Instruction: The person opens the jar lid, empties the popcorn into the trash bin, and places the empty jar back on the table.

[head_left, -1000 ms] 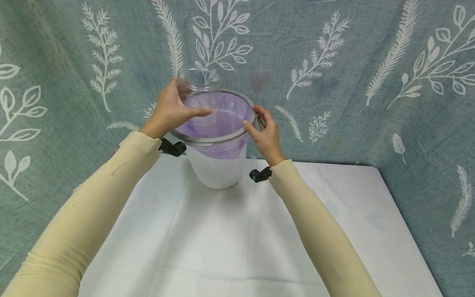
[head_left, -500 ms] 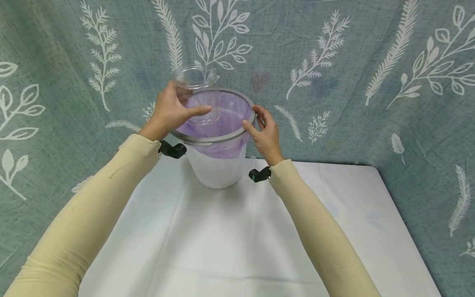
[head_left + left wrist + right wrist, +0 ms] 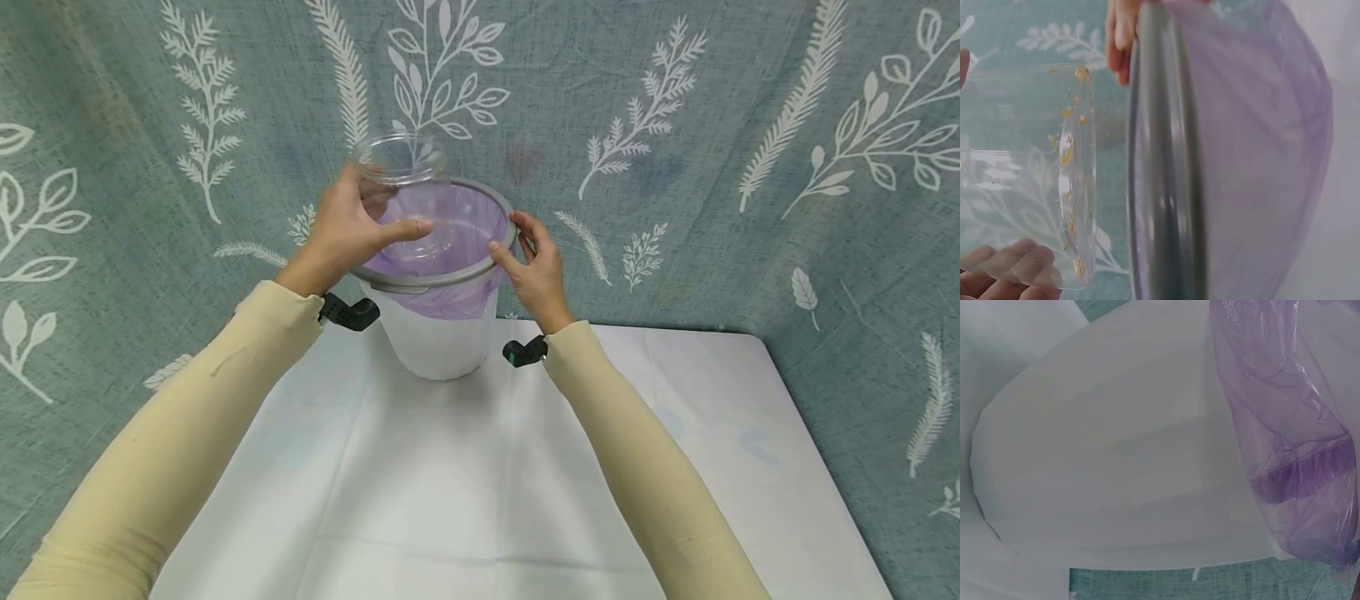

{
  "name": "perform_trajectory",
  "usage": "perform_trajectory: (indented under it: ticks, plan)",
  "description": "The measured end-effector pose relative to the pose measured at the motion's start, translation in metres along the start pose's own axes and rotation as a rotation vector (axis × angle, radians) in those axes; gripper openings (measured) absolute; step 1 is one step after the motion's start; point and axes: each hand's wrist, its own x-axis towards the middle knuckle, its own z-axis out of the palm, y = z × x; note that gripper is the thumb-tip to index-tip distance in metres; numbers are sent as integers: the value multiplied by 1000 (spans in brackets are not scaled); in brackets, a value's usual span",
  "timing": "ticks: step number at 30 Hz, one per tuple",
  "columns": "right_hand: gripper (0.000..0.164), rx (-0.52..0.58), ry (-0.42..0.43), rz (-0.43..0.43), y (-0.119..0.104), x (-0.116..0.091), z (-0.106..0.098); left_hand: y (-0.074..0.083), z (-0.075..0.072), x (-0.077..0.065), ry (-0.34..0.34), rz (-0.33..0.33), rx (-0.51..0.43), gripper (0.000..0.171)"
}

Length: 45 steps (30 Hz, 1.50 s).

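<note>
My left hand (image 3: 347,221) holds a clear plastic container (image 3: 401,177) over the mouth of a white trash can (image 3: 435,342). Fingers go round its far side and the thumb lies along the near side. Yellow crumbs (image 3: 1067,156) cling inside the container's lower end in the left wrist view, just above the can's grey rim (image 3: 1166,156). A thin purple bag (image 3: 472,217) lines the can and folds down outside. At the can's right edge, my right hand (image 3: 536,275) pinches the rim and bag between thumb and fingers; the right wrist view shows mainly the can's side and bag.
The can stands at the back of a table with a white cloth (image 3: 420,500). A teal curtain with white leaf prints (image 3: 540,100) hangs close behind it and along both sides. Each wrist carries a small black camera mount (image 3: 350,312).
The left hand has shifted slightly while holding the container, whose lower end has swung a little to the right over the can. The right hand stays at the rim.
</note>
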Motion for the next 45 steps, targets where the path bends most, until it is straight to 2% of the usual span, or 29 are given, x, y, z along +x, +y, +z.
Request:
perform_trajectory:
  ticks: [8, 11, 14, 22, 30, 34, 38, 45]
  plan:
    - [57, 8, -5, -21, 0, -1, 2, 17, 6, -22, -18, 93, -45, 94]
    - [57, 10, -3, -24, 0, -1, 2, 22, 10, -33, -35, 153, -67, 90]
    - [57, 13, -1, -32, 0, -1, 1, 25, 14, -46, -69, 211, -104, 86]
    - [54, 9, 4, -31, 0, -1, 0, 21, 33, -80, -195, 274, -168, 89]
    - [56, -6, 24, -23, -2, -1, 2, 0, 62, -114, -296, 335, -293, 97]
    - [56, -10, 27, -27, 0, 0, 1, -15, 77, -126, -318, 353, -292, 100]
    - [57, -6, 21, -17, -1, 0, 0, -34, 94, -140, -338, 332, -276, 102]
    - [57, 4, 9, 3, -1, -1, 1, -71, 133, -166, -395, 247, -298, 102]
